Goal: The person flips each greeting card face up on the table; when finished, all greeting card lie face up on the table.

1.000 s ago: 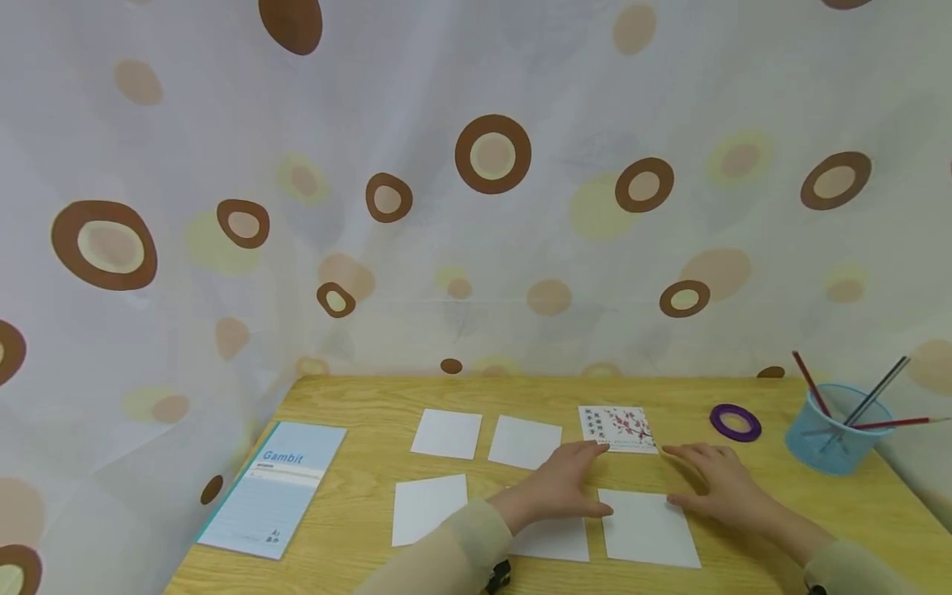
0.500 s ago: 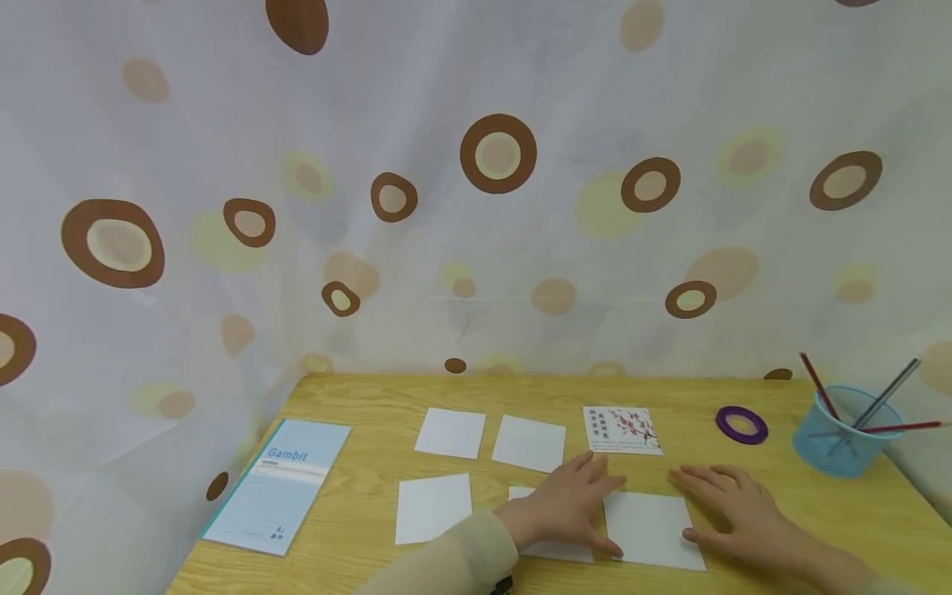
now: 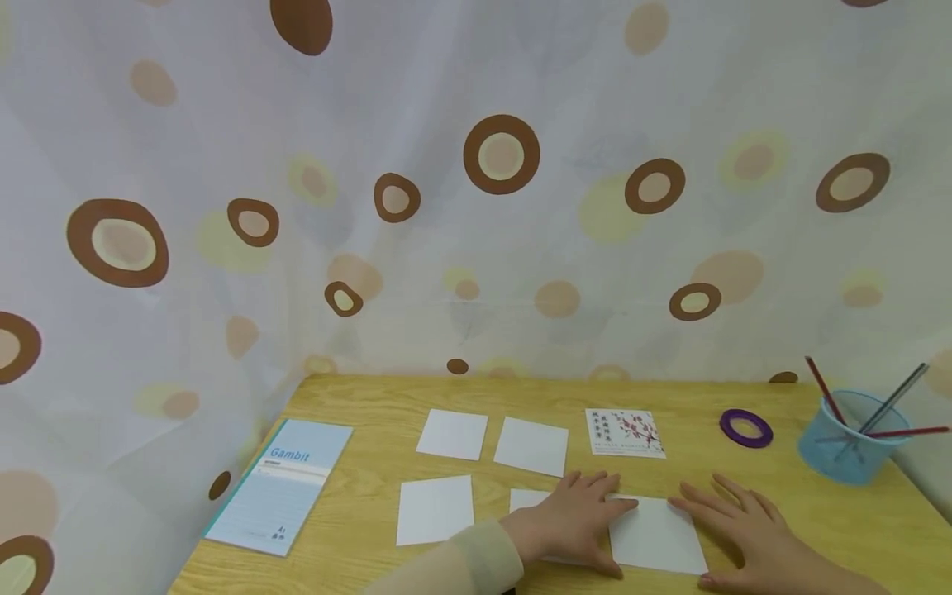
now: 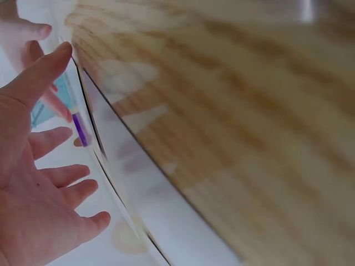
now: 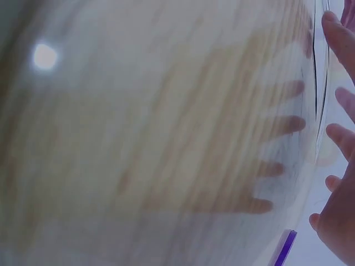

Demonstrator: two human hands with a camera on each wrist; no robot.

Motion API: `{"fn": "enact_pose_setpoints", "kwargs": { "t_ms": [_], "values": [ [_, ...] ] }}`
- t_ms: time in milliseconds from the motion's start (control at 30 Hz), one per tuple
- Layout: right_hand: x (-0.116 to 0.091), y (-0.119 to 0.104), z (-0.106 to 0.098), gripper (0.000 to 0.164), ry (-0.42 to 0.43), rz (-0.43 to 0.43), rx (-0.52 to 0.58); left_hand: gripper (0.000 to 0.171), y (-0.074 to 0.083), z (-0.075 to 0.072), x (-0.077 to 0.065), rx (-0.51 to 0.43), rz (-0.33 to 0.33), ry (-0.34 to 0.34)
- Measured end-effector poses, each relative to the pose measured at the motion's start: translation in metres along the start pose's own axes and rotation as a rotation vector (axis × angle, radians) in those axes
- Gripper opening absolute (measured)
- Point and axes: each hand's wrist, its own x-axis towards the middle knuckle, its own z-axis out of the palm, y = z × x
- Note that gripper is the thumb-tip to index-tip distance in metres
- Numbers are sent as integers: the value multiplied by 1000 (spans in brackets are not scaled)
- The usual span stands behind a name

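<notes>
In the head view a white paper square lies flat on the table between my hands. My left hand is at its left edge, fingers spread and straight, lying over part of another white square. At the right edge is my right hand, fingers spread too, its fingertips touching or very near the paper. Neither hand grips anything. The left wrist view shows the left hand with loosely extended fingers. Only part of the right hand shows in the right wrist view.
More white squares lie further left. Behind my hands is a card printed with blossoms. A purple ring, a blue cup of pencils and a light-blue notebook flank them on the wooden table.
Both hands have come nearer the table's front, and the fingers have spread around the white square. The right hand has also shifted right. The papers look about where they were.
</notes>
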Motion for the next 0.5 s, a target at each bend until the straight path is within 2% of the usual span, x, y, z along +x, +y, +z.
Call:
{"fn": "enact_pose_setpoints", "kwargs": {
  "t_ms": [233,500],
  "values": [
    [-3,-2,-5,72,-15,-64,-77,85,1,-5,2,14,16,-52],
    [-7,0,-2,65,-47,-55,-41,81,5,-6,2,27,51,-69]
  ]
}}
